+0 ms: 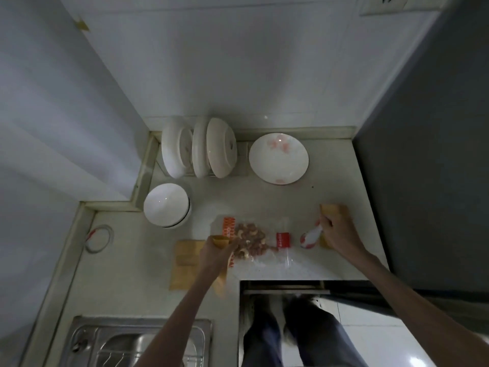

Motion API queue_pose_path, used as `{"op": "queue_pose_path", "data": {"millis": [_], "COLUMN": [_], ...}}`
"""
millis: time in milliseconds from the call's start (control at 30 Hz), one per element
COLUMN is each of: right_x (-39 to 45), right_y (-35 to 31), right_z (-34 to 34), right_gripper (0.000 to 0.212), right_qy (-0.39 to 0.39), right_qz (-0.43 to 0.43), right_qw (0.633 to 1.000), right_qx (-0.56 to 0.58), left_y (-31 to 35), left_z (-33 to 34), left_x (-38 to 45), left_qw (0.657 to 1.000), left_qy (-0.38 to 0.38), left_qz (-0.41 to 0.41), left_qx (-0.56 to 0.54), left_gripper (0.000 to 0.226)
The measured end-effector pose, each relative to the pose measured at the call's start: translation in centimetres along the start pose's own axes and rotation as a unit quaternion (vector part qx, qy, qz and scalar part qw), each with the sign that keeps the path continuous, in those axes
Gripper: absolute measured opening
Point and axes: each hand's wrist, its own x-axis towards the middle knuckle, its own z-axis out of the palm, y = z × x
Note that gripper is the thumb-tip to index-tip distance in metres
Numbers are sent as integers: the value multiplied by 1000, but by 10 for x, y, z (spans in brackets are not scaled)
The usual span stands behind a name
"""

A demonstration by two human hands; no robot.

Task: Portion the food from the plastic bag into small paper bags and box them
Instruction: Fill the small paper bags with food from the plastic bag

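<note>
Steel sink (137, 343) with a wire rack inside is seen nearest, bottom left, set into the pale stone countertop (127, 287). Dark-trousered legs (291, 337) are seen bottom centre, over white floor tiles.

Left hand (213, 252) is closed around a small tan paper bag (221, 241), held over the near-left edge of the nuts; the bag's lower part is blurred below the wrist. Flat brown paper bags (185, 263) are stacked on the counter just left of that hand.

Clear plastic bag with orange printing (254, 242) is laid flat on the counter between the two hands, filled with mixed brown and pale nuts (248, 238); a red label (283, 239) is seen on its right part.

Right hand (337, 231) is closed on the handle of a white ceramic spoon with red pattern (311, 237), the spoon's bowl pointed toward the plastic bag, near the counter surface. Another tan paper bag (333, 209) is partly hidden under and behind this hand; contact cannot be told.

Thin wire ring with red marking (99, 238) lies on the counter at left. White round bowl (166, 205) is placed upright farther back. Beyond, white plates and bowls (201, 148) are stood on edge in a rack, and a white plate with pink flowers (279, 158) is laid flat beside them. Dark grey appliance side (423, 154) is at right, white tiled wall (238, 62) behind.
</note>
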Motion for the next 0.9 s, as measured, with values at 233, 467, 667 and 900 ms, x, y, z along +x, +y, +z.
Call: {"op": "queue_pose_path", "data": {"millis": [233, 467, 667, 900], "right_x": [4, 14, 22, 24], "right_y": [20, 27, 29, 28], "right_z": [26, 46, 62, 77], "right_gripper": [37, 41, 37, 36], "right_qy": [21, 37, -4, -38], "right_qz": [31, 2, 10, 3], "right_qw": [999, 999, 998, 998], "right_qx": [4, 9, 54, 52], "left_y": [-12, -16, -18, -20], "left_z": [-3, 6, 18, 22], "left_x": [16, 32, 42, 47], "left_qw": [999, 998, 997, 998], "left_qy": [-29, -43, -66, -63], "left_qz": [-22, -34, -22, -23], "left_qx": [-39, -30, -27, 10], "left_gripper": [64, 76, 79, 56]}}
